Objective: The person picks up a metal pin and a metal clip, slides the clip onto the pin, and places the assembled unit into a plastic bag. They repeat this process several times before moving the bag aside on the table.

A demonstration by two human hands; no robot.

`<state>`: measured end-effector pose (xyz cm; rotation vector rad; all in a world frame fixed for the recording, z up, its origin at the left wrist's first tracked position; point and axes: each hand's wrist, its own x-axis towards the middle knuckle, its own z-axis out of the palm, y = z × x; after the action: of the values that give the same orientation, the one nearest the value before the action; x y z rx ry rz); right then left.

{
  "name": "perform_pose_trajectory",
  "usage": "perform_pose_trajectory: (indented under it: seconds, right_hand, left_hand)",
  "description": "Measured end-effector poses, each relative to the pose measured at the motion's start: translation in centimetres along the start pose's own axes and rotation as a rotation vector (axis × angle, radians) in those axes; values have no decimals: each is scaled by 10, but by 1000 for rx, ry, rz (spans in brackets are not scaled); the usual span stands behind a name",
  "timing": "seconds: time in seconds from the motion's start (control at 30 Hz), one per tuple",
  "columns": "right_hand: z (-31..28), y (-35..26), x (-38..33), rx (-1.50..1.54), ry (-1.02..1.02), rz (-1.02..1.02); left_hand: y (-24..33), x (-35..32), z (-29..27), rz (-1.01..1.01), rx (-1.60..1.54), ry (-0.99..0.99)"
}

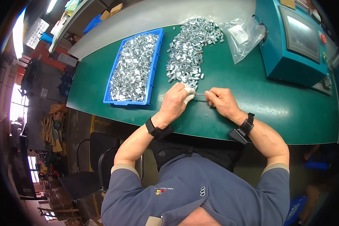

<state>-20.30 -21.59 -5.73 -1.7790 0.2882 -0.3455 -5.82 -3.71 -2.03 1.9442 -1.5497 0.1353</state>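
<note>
My right hand (225,103) pinches a thin metal rod (200,94) between thumb and fingers, and the rod points left toward my other hand. Closed at the rod's far end is my left hand (173,101), with white coverings on some fingertips. What the left fingers hold is hidden. Just beyond them spreads a loose heap of small shiny metal pieces (184,56), its near tip almost at my left fingers. Left of the heap, a blue tray (153,71) holds many more such metal pieces (133,67).
A clear plastic bag (243,37) lies at the back of the green table (286,113). At the right stands a teal machine (277,56) with a screen and a red button. Black chairs (101,147) are at the left, below the table's near edge.
</note>
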Motion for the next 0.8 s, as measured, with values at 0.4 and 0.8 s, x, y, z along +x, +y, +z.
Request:
perform_pose_trajectory:
  seconds: [0.4,0.8]
  right_hand:
    - [8,0,-2,47,-58,32]
    - [1,13,6,120,177,-52]
  left_hand:
    - [5,0,0,91,-79,-15]
    - [-106,12,-83,-133,327,152]
